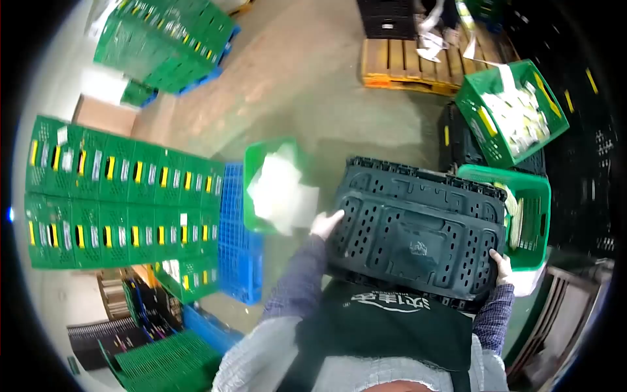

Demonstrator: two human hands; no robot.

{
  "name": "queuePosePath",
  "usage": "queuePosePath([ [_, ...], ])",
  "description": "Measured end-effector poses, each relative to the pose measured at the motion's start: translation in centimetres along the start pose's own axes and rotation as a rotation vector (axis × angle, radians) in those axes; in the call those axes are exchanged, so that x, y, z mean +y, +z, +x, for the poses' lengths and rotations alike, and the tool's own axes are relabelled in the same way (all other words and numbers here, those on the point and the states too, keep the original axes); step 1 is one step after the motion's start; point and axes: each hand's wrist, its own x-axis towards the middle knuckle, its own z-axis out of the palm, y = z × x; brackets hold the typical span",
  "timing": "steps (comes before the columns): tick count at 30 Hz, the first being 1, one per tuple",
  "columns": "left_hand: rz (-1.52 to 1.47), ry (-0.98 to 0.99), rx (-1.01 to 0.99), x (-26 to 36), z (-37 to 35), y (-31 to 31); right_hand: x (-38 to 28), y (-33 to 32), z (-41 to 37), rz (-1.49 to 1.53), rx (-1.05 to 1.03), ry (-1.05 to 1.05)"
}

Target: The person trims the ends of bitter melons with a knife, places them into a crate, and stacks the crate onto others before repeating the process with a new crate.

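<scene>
A dark grey folding plastic crate (418, 228), apparently folded flat, is in front of my body, its perforated panels facing up. At its left edge is my left hand (325, 225), the thumb over the rim and the other fingers hidden. My right hand (503, 268) grips the opposite edge, with fingers partly out of sight underneath. Just beyond that hand is a green crate (539, 222) with pale items inside. Left of the folding crate, a green crate (251, 219) holds crumpled whitish plastic sheeting (281, 189).
Stacked green crates (124, 170) with yellow labels line the left, beside a blue pallet (240, 235). Another green crate (483, 130) full of white packets rests on a black crate (450, 144) at right. A wooden pallet (408, 65) lies on the floor (307, 85) ahead.
</scene>
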Motion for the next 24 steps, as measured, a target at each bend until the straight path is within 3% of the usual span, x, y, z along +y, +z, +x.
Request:
queuePosePath([
  [1,-0.09,-0.033,-0.047,0.4,-0.8,-2.5,0.5,1.3,-0.6,0.061,-0.059,-0.013],
  [5,-0.052,0.007,0.021,-0.3,-2.7,-8.5,-7.9,6.5,-8.7,0.024,-0.18,-0.08],
  [8,-0.104,-0.013,0.018,0.0,-4.1,-14.1,-13.6,12.9,-12.3,-0.188,-0.204,-0.232],
  [10,-0.376,-0.079,-0.017,-1.9,-3.4,-14.1,-14.8,13.0,-9.4,-0.355,-0.213,-0.266],
  [12,-0.406,-0.019,0.037,-3.9,-2.4,-15.0,-16.4,13.9,-7.3,-0.404,-0.215,-0.164],
  [15,-0.565,-0.003,0.108,-9.5,2.7,-18.3,-20.5,22.6,-8.6,-0.404,-0.316,-0.128],
  [21,-0.568,-0.072,0.284,-2.8,5.3,-23.6,-29.4,36.7,-2.2,-0.508,-0.489,-0.173],
  [23,-0.576,-0.086,0.329,-0.6,5.9,-24.1,-31.9,39.0,0.9,-0.586,-0.405,-0.223],
  [24,-0.584,-0.093,0.361,0.5,6.6,-24.5,-34.9,41.6,0.3,-0.589,-0.547,-0.17],
])
